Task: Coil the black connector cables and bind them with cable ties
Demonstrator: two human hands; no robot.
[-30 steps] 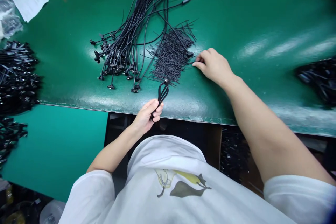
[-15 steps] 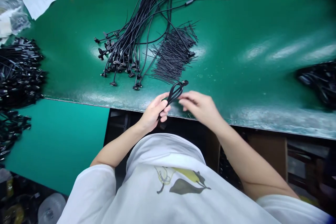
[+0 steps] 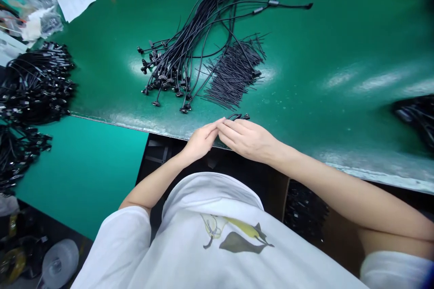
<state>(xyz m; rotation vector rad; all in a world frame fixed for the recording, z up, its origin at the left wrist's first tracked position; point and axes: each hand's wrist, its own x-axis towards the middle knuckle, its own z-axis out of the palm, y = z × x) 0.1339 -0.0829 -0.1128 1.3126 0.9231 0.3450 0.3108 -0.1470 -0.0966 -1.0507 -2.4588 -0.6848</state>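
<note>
Black looped cable (image 3: 240,117) shows past the cupped right hand (image 3: 247,140), grip unclear, left hand (image 3: 201,141) touching it; more black cables (image 3: 183,45) lie on the green mat (image 3: 339,31).

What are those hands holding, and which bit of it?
A looped black cable pokes out past the right hand. The left hand meets that hand. They cover the rest, so I can't tell which part is held.

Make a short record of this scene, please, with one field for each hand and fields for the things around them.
Left hand: fingertips touch the right hand
Right hand: nearest the black cable loop
Hold on loop: hidden, cannot tell
Nearby: short black wires, bundle of black connector cables
Surface: green work mat
</note>
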